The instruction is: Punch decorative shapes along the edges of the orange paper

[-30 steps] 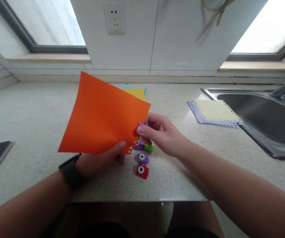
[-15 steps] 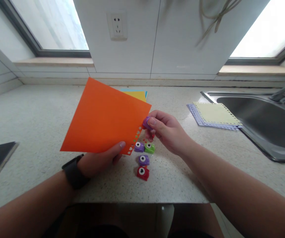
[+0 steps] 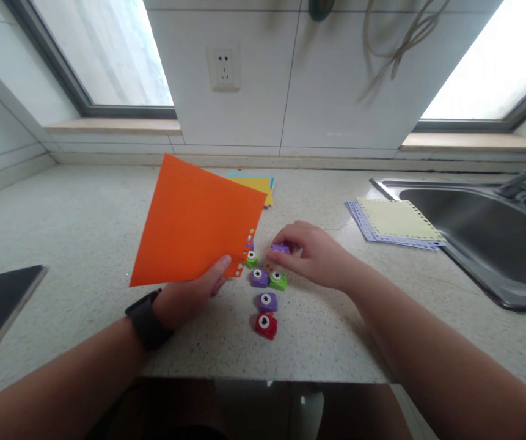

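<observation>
My left hand (image 3: 198,293) grips the lower edge of an orange sheet (image 3: 198,220), thumb on top. Small shapes are cut along the sheet's right edge. The fingers of my right hand (image 3: 308,250) are closed around a purple punch (image 3: 281,249) low over the counter, apart from the sheet. Nearer me lie another purple punch (image 3: 259,278) and a green punch (image 3: 278,280) side by side, then one more purple punch (image 3: 267,302) and a red punch (image 3: 266,326). A second green punch (image 3: 251,260) shows partly beside the sheet's edge.
Yellow and blue sheets (image 3: 263,185) lie behind the orange one. Punched pale yellow and lilac sheets (image 3: 395,220) rest by the steel sink (image 3: 473,226) on the right. A dark flat device (image 3: 1,305) is at the left.
My right hand has come away from the orange sheet's edge and down to the counter with the purple punch. The sheet's right corner has shifted left, uncovering a green punch. The view has tilted slightly.
</observation>
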`<action>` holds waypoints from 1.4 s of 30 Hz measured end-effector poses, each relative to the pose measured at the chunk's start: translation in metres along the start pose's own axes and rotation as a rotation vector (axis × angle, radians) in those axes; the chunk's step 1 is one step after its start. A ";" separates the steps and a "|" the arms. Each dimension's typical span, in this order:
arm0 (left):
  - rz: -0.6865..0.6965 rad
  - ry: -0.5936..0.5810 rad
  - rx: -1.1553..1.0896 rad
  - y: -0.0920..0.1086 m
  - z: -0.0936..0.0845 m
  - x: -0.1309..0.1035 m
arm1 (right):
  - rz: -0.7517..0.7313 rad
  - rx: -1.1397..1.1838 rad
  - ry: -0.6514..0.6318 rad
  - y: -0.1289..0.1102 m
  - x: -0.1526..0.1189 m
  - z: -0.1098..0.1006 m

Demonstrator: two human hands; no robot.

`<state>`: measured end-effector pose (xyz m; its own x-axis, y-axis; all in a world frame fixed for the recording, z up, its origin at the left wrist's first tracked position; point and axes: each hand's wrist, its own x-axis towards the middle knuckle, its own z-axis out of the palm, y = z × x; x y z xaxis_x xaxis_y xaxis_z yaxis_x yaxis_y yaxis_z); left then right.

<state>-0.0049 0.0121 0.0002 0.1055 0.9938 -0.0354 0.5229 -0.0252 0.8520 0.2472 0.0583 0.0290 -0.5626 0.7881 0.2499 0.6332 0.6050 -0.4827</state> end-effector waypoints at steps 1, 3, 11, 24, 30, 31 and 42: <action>0.005 -0.010 -0.012 0.000 0.000 0.000 | -0.036 -0.066 -0.051 -0.001 0.000 -0.001; 0.016 -0.029 -0.024 -0.001 -0.001 0.002 | -0.069 -0.148 -0.131 -0.003 -0.001 -0.002; 0.026 -0.054 -0.042 -0.002 -0.002 0.003 | -0.044 -0.332 -0.121 0.005 0.002 0.009; 0.018 -0.138 -0.333 -0.014 0.000 0.005 | -0.052 -0.359 -0.097 0.008 0.007 0.018; -0.010 -0.255 -0.289 -0.016 -0.005 0.005 | 0.172 0.384 0.175 0.015 0.005 0.015; 0.000 -0.269 -0.278 -0.015 -0.005 0.004 | 0.214 0.532 0.203 0.017 0.005 0.015; 0.147 -0.344 -0.341 -0.014 -0.009 0.004 | 0.210 0.853 0.159 0.014 0.004 0.014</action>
<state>-0.0192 0.0178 -0.0068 0.4597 0.8877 -0.0237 0.1815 -0.0678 0.9811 0.2462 0.0682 0.0120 -0.3589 0.9179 0.1694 0.0683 0.2068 -0.9760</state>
